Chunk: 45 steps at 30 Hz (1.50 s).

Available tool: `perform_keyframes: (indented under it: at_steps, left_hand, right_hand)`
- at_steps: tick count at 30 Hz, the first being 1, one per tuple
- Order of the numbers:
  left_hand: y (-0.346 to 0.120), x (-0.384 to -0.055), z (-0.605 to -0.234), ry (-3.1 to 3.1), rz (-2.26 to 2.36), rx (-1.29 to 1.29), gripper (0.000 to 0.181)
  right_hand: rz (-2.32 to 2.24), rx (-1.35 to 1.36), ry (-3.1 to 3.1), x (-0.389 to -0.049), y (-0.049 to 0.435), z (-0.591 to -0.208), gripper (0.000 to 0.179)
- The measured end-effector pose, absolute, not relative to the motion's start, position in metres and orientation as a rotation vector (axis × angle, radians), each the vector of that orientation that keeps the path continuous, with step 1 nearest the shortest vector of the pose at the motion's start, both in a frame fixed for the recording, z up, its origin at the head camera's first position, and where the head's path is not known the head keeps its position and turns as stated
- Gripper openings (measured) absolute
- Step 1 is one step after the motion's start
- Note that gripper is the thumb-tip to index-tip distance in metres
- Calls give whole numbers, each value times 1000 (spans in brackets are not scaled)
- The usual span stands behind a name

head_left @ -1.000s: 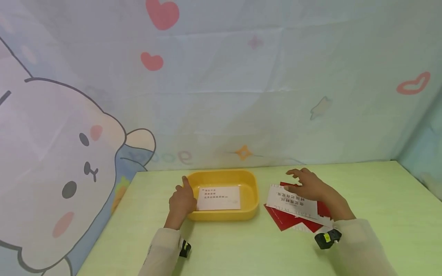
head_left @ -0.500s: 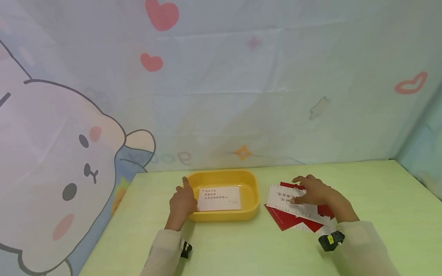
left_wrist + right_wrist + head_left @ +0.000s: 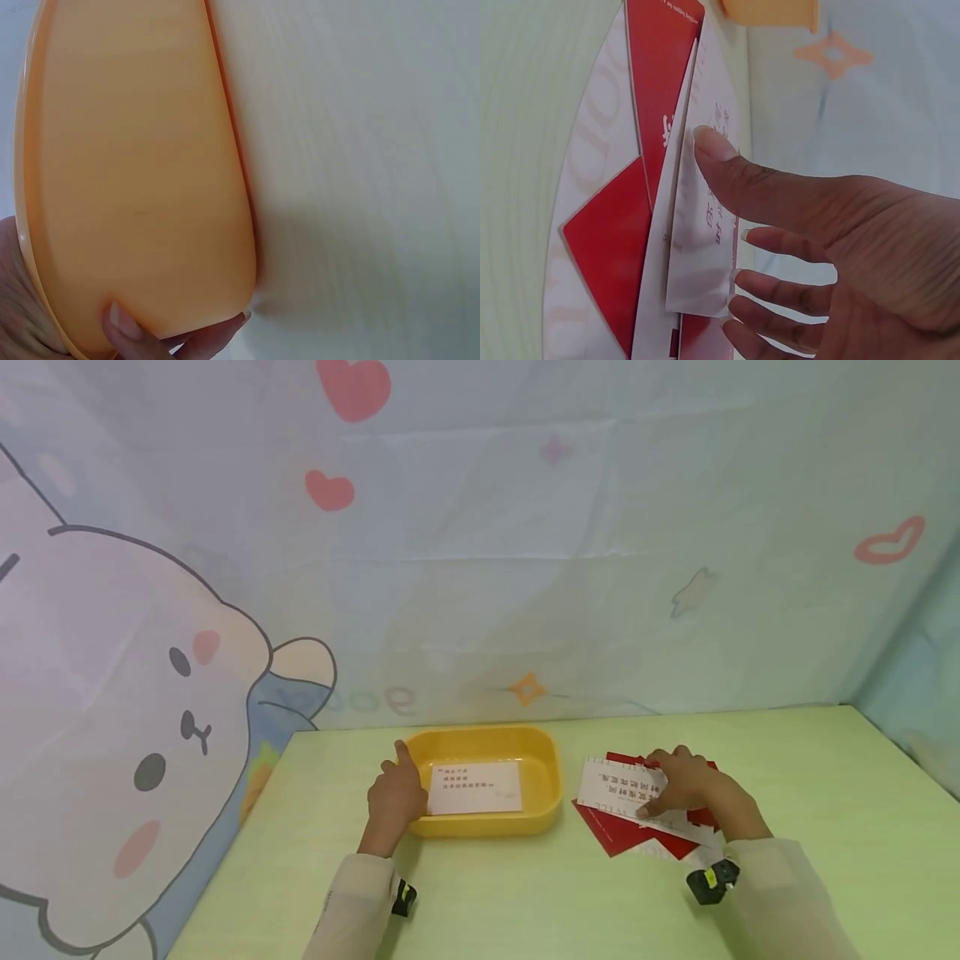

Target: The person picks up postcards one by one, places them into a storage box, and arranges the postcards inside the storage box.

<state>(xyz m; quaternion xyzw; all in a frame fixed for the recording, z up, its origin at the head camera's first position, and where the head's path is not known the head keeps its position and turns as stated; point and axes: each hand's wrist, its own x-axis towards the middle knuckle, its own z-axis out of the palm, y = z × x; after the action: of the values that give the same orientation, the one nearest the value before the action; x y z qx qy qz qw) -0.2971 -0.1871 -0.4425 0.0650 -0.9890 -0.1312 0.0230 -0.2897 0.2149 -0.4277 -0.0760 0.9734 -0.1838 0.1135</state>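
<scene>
My left hand (image 3: 395,797) holds the left end of a yellow plastic tray (image 3: 555,781). In the left wrist view, fingertips (image 3: 124,322) curl round the tray's outer wall (image 3: 142,165). A white card (image 3: 480,799) with printed text lies in the tray. Farther right, my right hand (image 3: 682,783) is over a loose pile, gripping the top white printed card (image 3: 615,785). Seen from the right wrist, the thumb (image 3: 716,144) lies on that card's face and the fingertips meet its far edge. Red cards (image 3: 611,835) and more white ones lie underneath.
The pale green table (image 3: 487,902) ends at a patterned backdrop cloth (image 3: 480,635) behind the tray. Bare tabletop lies between the tray and the pile. Black wrist cameras sit on both wrists; the right one (image 3: 712,882) is beside the pile's near corner.
My right hand has come down from above the pile onto the top white card, the thumb moving toward its near edge. The left hand and tray stay put.
</scene>
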Motion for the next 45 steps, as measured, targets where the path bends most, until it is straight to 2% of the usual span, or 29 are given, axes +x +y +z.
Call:
perform_keyframes:
  at_steps: [13,22,36,45]
  left_hand:
    - [-188,-297,-438,-3072,-410,216,84]
    - [-187,-296,-434,-3078,-414,199,81]
    - [-189,-293,-441,-3055,-385,188,82]
    - [-187,-294,-439,-3049,-405,191,82]
  right_hand:
    - [-537,-200,2920,-293,217,-435,91]
    - [-533,-200,2907,-299,216,-433,78]
    - [-517,-187,2944,-296,216,-439,92]
    - [-637,-187,2967,-289,216,-435,89]
